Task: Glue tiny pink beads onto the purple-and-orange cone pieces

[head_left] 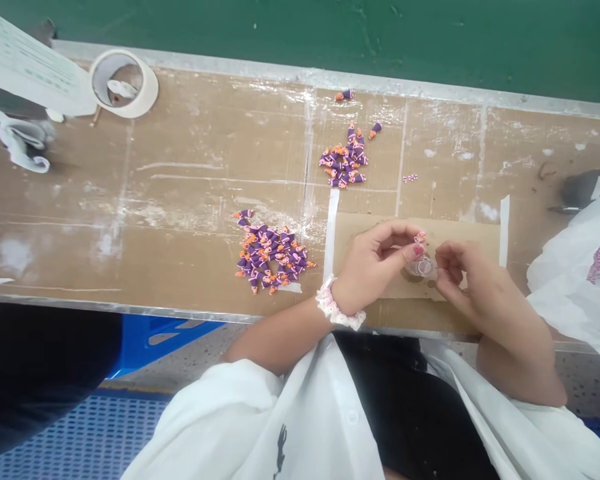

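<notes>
My left hand (373, 263) is raised above a cardboard sheet (355, 233), with a pink scrunchie (338, 309) on its wrist. Its thumb and forefinger pinch a tiny pink piece (420, 236). A small clear plastic piece (422, 267) sits between my hands, touching the left thumb area. My right hand (467, 280) curls just beside it, and I cannot tell whether it grips the clear piece. Two heaps of small purple-and-orange figures lie on the table to the left: one (273, 250) near the front, one (345, 163) further back.
A worn, cardboard-covered table top (180, 200) has a metal edge. On it are a masking tape roll (123, 83), a printed paper sheet (25, 60) and a white cloth (20, 140). A white plastic bag (577, 267) lies at the right.
</notes>
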Demonstrator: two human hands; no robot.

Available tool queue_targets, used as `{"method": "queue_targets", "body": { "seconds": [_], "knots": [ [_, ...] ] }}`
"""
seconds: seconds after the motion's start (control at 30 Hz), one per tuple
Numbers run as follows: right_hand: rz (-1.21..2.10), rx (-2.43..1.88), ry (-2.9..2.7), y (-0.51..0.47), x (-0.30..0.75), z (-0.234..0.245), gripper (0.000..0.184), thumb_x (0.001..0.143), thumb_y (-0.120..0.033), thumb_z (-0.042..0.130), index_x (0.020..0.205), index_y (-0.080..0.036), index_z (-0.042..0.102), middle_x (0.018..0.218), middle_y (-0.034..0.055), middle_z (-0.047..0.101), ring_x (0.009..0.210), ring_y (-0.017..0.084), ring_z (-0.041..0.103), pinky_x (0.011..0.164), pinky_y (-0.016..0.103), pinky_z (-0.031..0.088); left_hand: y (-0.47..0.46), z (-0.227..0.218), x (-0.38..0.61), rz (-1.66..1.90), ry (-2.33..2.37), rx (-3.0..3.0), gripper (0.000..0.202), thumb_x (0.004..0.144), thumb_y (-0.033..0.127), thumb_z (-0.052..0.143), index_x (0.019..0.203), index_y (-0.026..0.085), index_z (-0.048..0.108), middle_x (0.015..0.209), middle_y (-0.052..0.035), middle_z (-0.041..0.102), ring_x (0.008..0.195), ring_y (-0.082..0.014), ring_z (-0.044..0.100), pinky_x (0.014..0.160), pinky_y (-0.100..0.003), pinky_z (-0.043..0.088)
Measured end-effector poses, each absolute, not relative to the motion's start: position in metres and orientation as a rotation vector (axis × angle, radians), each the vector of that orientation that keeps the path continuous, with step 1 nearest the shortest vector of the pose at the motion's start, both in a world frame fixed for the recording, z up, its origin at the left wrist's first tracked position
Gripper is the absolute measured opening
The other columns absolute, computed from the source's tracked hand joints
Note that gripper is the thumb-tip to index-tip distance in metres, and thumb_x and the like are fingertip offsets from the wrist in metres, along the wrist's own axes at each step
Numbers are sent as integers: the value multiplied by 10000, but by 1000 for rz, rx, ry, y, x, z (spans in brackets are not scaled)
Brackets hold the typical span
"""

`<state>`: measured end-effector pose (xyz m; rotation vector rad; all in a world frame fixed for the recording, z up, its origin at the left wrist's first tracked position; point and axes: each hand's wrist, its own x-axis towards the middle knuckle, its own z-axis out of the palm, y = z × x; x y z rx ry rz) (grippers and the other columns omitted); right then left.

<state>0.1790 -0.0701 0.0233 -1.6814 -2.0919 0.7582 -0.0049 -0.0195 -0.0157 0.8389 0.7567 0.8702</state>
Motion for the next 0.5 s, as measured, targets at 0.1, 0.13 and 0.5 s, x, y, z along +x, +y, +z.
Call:
{"method": "queue_targets", "body": {
  "seconds": [0.1,0.13,0.5],
  "knots": [
    [744,-1678,-2108,-70,179,23,162,866,-167,534,1012,-224,493,742,-2,559,571,141,535,553,272,462,-19,-14,-4,858,751,776,269,786,359,758,906,148,643,892,-47,699,848,-144,685,846,-312,565],
    [745,-1674,-2115,-69,179,23,162,863,-163,536,1007,-222,491,744,-1,558,572,141,536,551,271,459,-18,-14,-4,858,745,764,269,787,363,757,896,147,640,889,-45,695,852,-142,683,852,-311,563],
    [795,-1714,-1858,-72,177,29,197,823,-156,629,983,-246,558,781,-5,586,634,148,565,613,286,500,-15,-9,-5,820,717,734,281,830,381,699,839,177,507,703,42,517,589,-58,486,579,-217,438]
  ]
}}
